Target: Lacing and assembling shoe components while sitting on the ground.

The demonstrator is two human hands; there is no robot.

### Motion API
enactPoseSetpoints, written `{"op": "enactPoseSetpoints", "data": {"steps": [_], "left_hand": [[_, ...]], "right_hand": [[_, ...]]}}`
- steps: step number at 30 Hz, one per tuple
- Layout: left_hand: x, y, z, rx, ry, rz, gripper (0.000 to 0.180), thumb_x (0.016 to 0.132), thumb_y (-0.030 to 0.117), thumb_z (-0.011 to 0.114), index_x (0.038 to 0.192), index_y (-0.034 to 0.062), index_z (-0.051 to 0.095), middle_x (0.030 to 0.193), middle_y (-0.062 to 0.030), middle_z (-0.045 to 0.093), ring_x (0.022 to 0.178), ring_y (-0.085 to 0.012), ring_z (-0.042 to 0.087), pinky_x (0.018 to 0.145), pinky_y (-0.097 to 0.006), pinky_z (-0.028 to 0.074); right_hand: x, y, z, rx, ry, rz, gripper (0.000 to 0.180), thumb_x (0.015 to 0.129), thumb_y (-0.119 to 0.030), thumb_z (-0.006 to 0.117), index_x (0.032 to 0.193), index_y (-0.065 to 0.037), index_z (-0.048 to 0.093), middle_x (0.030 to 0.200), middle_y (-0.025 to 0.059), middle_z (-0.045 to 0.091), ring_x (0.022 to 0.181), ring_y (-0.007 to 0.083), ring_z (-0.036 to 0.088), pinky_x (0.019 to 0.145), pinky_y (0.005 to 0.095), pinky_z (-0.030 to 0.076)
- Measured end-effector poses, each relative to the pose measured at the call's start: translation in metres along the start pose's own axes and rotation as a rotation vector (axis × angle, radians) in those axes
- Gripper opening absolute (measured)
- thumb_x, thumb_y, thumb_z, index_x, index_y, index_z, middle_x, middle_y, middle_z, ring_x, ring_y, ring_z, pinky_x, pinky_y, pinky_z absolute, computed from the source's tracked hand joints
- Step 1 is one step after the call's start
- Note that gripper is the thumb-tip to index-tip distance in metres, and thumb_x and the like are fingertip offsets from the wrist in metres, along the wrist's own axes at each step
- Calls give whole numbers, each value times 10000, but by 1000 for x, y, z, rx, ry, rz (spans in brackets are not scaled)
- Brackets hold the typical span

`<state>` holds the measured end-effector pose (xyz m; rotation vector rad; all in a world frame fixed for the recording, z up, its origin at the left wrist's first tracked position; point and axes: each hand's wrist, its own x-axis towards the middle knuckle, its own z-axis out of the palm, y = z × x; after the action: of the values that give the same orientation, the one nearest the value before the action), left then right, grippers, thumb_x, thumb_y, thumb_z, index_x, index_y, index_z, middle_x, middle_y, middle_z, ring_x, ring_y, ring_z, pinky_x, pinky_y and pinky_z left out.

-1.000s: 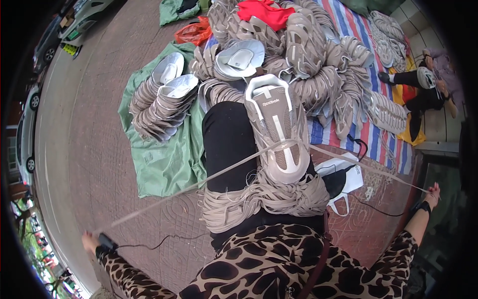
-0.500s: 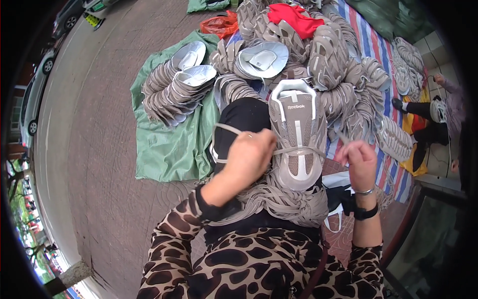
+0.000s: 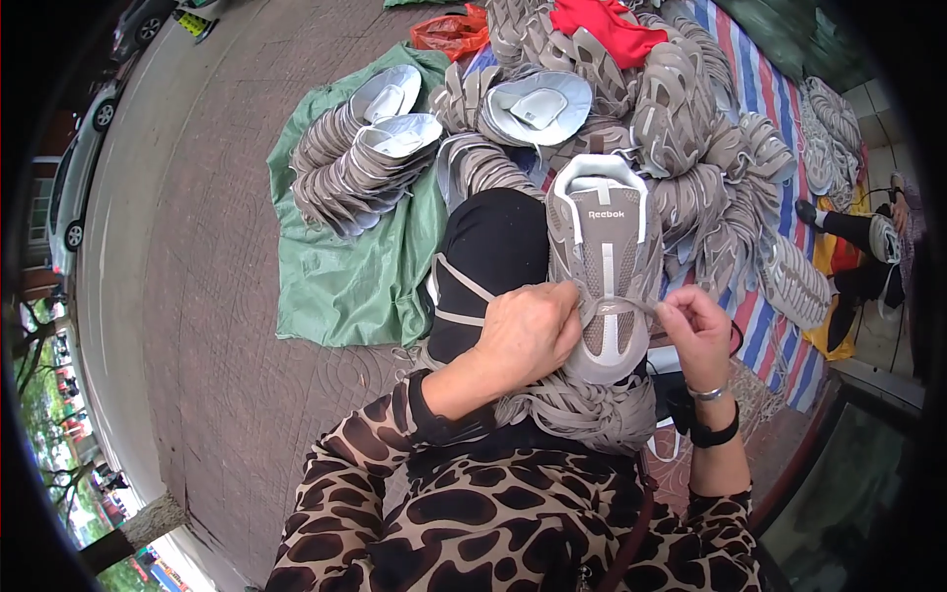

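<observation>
A taupe and white shoe upper lies along my lap, its collar pointing away from me. Across its lower front runs a flat taupe shoelace. My left hand is closed on the lace at the upper's left edge, the fingertips mostly hidden. On the right side, my right hand pinches the other stretch of lace between thumb and finger. A thick bundle of loose taupe laces rests on my lap below the toe. Over my dark left knee another pale cord loops.
Stacked uppers lie on a green sheet at left. Ahead, a big heap of bundled uppers covers a striped sheet, with a red cloth on top. Another person's legs show at right. Parked cars stand far left.
My left hand has moved right and slightly down to the upper's edge. My right hand has come in closer, and both now hold the lace across the upper. The whole view has shifted slightly.
</observation>
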<state>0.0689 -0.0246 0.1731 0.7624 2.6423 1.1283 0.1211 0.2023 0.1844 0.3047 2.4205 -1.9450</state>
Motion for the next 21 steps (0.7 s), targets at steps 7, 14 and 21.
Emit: {"op": "enactPoseSetpoints", "data": {"steps": [7, 14, 21], "left_hand": [[8, 11, 6, -31, -20, -176, 114, 798, 137, 569, 770, 27, 569, 696, -163, 612, 653, -359, 617, 549, -440, 469], [3, 6, -2, 153, 42, 56, 118, 806, 156, 627, 811, 54, 567, 701, -117, 595, 653, -316, 606, 614, -395, 464], [17, -1, -20, 284, 94, 298, 407, 651, 119, 757, 1016, 100, 578, 1137, -73, 501, 1041, -284, 504, 796, -377, 432]], "right_hand": [[20, 1, -2, -165, -147, 74, 113, 830, -64, 658, 754, -24, 585, 634, -95, 492, 560, -21, 390, 485, 165, 297], [28, -10, 2, -258, -219, 43, 94, 785, -52, 643, 731, -26, 570, 606, -42, 506, 521, 35, 429, 476, 229, 345], [22, -12, 16, -714, 15, -688, 98, 732, -22, 621, 693, -30, 531, 658, 84, 517, 487, 214, 491, 476, 319, 399]]}}
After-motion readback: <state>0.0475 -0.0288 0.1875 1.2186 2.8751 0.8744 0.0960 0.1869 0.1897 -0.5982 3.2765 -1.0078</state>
